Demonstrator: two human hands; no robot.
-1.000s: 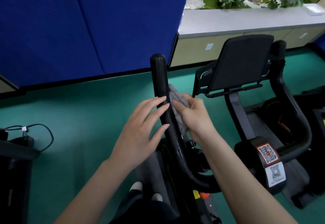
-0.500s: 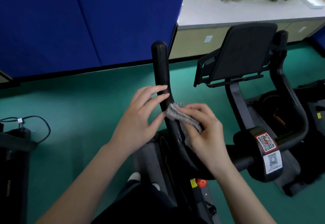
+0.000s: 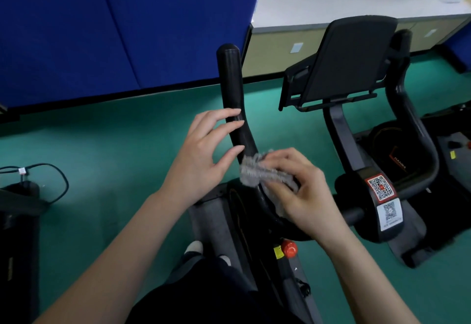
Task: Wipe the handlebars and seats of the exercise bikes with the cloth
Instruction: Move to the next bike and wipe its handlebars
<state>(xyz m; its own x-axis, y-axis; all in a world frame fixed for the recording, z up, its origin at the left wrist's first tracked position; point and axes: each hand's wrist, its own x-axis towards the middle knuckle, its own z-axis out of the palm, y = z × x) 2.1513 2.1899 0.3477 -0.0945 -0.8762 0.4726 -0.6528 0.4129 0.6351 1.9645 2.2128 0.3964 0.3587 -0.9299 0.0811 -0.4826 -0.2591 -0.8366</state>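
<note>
Midway: right hand (image 3: 303,191) pinches cloth (image 3: 257,173) around handlebar (image 3: 235,109), left hand (image 3: 204,155) fingers spread against it; seats likely remain.

Two hands (image 3: 201,150) (image 3: 305,196), one cloth (image 3: 254,174), two QR stickers (image 3: 381,187) (image 3: 390,213).

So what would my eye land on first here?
The two hands at centre: the right hand holds a fluffy grey cloth against the curved black handlebar, while the left hand rests straight fingers on the bar higher up. A big blue partition fills the upper left, and a second bike on the right carries QR-code stickers.
</note>
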